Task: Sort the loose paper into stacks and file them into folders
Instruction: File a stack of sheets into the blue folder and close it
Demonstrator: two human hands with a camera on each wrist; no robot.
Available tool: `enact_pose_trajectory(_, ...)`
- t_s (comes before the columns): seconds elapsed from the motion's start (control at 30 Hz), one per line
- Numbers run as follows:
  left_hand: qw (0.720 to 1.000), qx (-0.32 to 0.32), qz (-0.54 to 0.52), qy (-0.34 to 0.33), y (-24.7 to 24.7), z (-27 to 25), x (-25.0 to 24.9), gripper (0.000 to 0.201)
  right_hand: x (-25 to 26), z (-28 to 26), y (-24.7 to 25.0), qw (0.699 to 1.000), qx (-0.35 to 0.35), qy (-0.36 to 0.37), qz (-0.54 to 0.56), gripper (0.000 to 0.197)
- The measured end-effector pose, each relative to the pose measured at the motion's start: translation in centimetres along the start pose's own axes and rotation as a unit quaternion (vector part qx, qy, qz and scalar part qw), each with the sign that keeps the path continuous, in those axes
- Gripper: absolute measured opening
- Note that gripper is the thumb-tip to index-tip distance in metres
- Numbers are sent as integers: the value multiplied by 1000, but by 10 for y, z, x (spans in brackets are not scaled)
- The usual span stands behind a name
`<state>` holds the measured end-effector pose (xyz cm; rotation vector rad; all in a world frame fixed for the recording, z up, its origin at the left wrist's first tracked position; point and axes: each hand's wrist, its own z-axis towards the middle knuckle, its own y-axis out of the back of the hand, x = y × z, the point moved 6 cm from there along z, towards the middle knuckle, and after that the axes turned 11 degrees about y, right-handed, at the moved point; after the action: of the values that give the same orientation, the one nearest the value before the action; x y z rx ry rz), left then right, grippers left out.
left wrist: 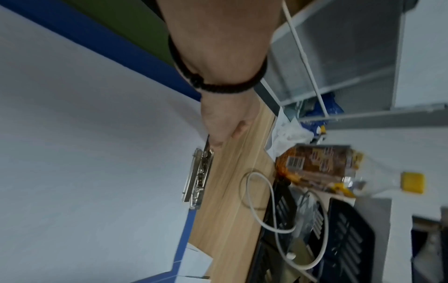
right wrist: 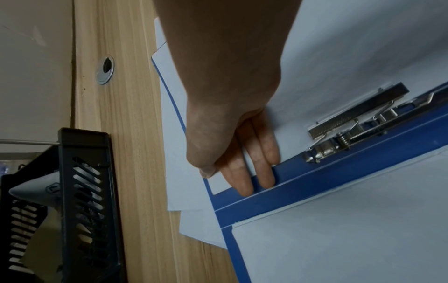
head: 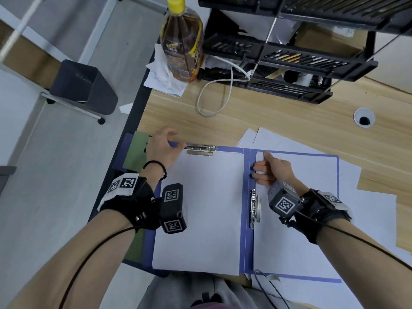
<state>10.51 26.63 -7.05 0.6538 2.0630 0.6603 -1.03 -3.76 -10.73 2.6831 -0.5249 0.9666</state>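
Note:
A blue folder (head: 247, 219) (right wrist: 315, 181) lies open on the desk. Its left panel holds a white paper stack (head: 200, 208) (left wrist: 84, 153) under a metal top clip (head: 201, 149) (left wrist: 197, 178). My left hand (head: 176, 139) (left wrist: 218, 141) grips that clip's lever end, fingers curled over the folder's far edge. The right panel carries more white paper (head: 278, 248) (right wrist: 339, 57) beside a side clip (head: 254, 208) (right wrist: 351, 130). My right hand (head: 262, 166) (right wrist: 237, 176) rests straight fingers across that paper's left edge and the spine, thumb near the top corner.
Loose sheets (head: 278, 139) (right wrist: 174, 162) spread under and beyond the folder. A green folder (head: 136, 148) pokes out at the desk's left edge. Behind stand a tea bottle (head: 181, 41), a black tray rack (head: 289, 56), a white cable (head: 214, 97) and a grommet hole (head: 364, 117).

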Motion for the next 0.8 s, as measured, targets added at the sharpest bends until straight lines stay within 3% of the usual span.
enact_pose_trajectory(0.1,992,-59,-110,33,19,-12,13,21,2,-5,-3,999,30,-8,-22,47)
enact_pose_trajectory(0.17,986,-77,-141,51,31,-23,25,24,8,-13,-6,996,70,-10,-61,40)
enact_pose_trajectory(0.33,978,-17,-131,161,37,-53,68,36,11,-40,-16,987,141,-7,-79,25)
enact_pose_trajectory(0.47,973,36,-91,210,29,-80,96,15,-4,-60,-17,983,159,10,-91,20)
enact_pose_trajectory(0.53,974,43,-60,213,24,-93,105,2,-12,-67,-15,982,156,34,-99,21)
enact_pose_trajectory(0.6,975,59,-71,201,19,-104,110,16,-19,-74,-16,981,158,57,-94,21)
enact_pose_trajectory(0.7,974,68,-106,188,24,-117,105,3,-23,-85,-18,978,161,89,-97,19)
enact_pose_trajectory(0.8,976,102,-138,132,37,-134,77,6,-21,-97,-19,972,181,114,-95,27)
